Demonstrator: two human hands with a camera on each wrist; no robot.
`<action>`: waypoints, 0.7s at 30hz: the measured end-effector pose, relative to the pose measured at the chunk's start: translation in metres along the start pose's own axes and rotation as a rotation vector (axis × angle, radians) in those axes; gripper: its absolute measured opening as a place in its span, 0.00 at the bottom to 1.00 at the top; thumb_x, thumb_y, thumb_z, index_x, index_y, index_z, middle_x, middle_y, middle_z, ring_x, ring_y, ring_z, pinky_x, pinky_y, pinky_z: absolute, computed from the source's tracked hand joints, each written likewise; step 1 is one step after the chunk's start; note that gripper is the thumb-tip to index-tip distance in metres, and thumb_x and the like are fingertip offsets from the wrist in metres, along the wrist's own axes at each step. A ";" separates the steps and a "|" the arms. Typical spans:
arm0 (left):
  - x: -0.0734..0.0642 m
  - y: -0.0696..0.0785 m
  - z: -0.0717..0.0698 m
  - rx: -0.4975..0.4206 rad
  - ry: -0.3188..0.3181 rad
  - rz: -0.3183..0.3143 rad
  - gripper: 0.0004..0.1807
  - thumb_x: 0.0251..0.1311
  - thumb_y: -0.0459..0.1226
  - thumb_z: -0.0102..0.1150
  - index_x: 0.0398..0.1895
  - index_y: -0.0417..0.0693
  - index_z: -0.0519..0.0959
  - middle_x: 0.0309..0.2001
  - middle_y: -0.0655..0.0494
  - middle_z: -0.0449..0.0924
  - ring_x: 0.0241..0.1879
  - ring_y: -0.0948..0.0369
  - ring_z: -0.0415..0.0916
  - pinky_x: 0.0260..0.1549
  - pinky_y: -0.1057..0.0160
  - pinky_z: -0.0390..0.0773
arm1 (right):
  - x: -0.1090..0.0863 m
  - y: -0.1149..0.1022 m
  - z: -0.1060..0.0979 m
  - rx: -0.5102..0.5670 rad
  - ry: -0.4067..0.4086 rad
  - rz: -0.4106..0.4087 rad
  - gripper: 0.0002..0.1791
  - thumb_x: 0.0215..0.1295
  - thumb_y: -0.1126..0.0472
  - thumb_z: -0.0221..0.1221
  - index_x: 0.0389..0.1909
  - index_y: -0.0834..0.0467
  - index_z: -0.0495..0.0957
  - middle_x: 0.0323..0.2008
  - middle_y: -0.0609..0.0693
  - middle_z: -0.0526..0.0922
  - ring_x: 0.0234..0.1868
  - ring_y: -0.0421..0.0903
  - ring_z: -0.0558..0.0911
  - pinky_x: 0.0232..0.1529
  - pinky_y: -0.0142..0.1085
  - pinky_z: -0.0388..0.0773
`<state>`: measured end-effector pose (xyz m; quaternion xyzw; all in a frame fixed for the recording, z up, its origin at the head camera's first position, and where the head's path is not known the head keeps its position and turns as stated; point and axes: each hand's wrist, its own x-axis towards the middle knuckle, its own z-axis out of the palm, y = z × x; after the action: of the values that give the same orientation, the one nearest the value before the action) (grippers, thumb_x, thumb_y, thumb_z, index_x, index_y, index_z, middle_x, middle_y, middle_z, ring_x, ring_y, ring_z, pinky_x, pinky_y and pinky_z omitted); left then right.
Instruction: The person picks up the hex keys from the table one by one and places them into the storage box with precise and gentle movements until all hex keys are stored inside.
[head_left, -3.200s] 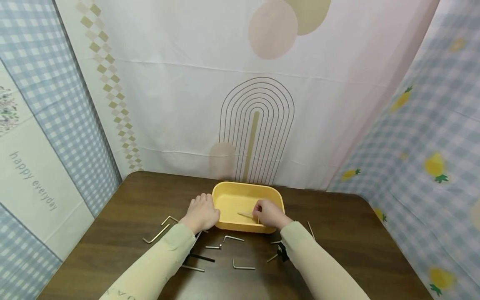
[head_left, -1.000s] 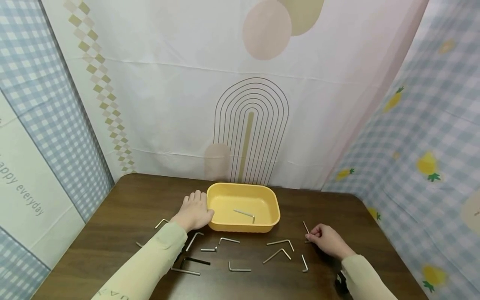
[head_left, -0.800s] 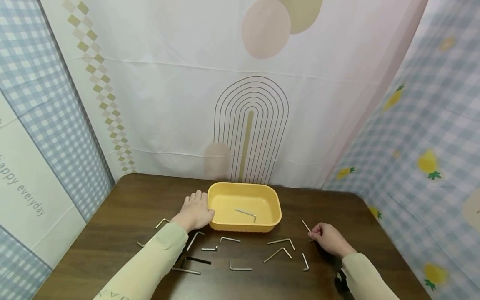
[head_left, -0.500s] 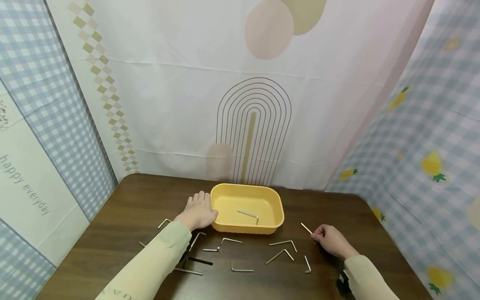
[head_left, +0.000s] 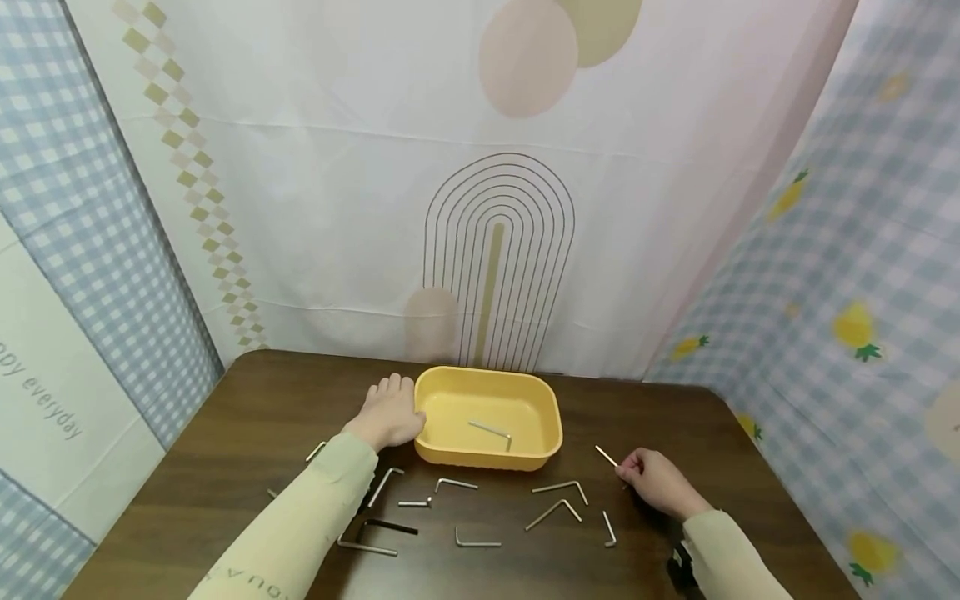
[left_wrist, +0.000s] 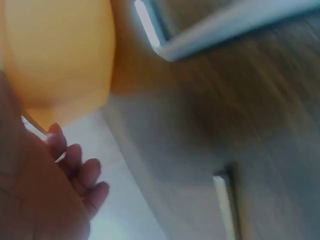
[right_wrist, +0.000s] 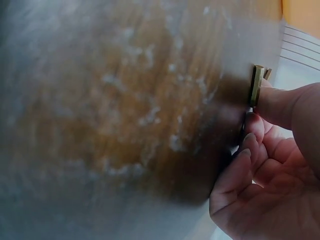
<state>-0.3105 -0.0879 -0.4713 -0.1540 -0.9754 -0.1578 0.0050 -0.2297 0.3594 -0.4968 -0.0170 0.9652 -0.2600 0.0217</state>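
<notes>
My left hand (head_left: 388, 412) grips the left rim of a yellow plastic box (head_left: 487, 457), thumb over the edge. In the left wrist view its fingers (left_wrist: 89, 173) bend beside the box's orange-looking wall. A silver hex key (head_left: 489, 429) lies inside the box. To the right of the box, low over the table, my right hand (head_left: 660, 483) pinches a brass-coloured hex key (head_left: 606, 455) between thumb and fingers. One arm of this key points up and left toward the box; its bend is hidden behind the fingertips. The right wrist view shows the key's six-sided end (right_wrist: 257, 85).
Several more hex keys lie on the dark wooden table (head_left: 300, 392): two brass-coloured ones (head_left: 553, 515) near the right hand, a short silver one (head_left: 610, 530), a black one (head_left: 393, 527), and silver ones (head_left: 478, 545) in front. A patterned cloth (head_left: 360, 208) hangs behind the table.
My right hand has let go of the silver hex key in the box, moved right and taken hold of the brass-coloured one, whose free end has swung left. My left hand stays on the box.
</notes>
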 end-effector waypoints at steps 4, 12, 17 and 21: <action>0.000 0.005 -0.001 -0.027 -0.052 -0.062 0.22 0.56 0.41 0.48 0.50 0.35 0.66 0.41 0.46 0.60 0.46 0.47 0.59 0.49 0.47 0.58 | 0.001 0.000 -0.001 0.008 -0.015 -0.002 0.09 0.65 0.59 0.62 0.29 0.59 0.75 0.23 0.46 0.73 0.25 0.42 0.71 0.30 0.38 0.69; -0.008 0.010 -0.005 0.046 -0.024 -0.057 0.22 0.59 0.44 0.49 0.49 0.36 0.67 0.40 0.46 0.60 0.45 0.47 0.59 0.49 0.48 0.59 | -0.002 -0.001 -0.004 0.006 -0.020 0.006 0.10 0.66 0.58 0.61 0.30 0.60 0.75 0.24 0.47 0.73 0.25 0.43 0.71 0.31 0.38 0.68; -0.013 0.004 -0.008 0.053 -0.046 -0.026 0.26 0.61 0.47 0.49 0.52 0.34 0.68 0.42 0.45 0.63 0.48 0.47 0.61 0.50 0.47 0.60 | -0.002 0.000 -0.003 -0.002 -0.024 0.009 0.10 0.66 0.58 0.60 0.30 0.60 0.75 0.24 0.47 0.73 0.25 0.43 0.71 0.30 0.38 0.68; -0.012 0.000 -0.002 -0.005 -0.069 -0.046 0.28 0.62 0.47 0.50 0.56 0.32 0.67 0.45 0.44 0.64 0.50 0.45 0.62 0.52 0.45 0.60 | 0.000 0.000 -0.001 -0.014 -0.022 0.014 0.09 0.65 0.58 0.61 0.28 0.59 0.75 0.23 0.46 0.72 0.24 0.43 0.70 0.30 0.37 0.68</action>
<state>-0.2991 -0.0926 -0.4699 -0.1372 -0.9778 -0.1551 -0.0326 -0.2294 0.3598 -0.4961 -0.0132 0.9668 -0.2531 0.0338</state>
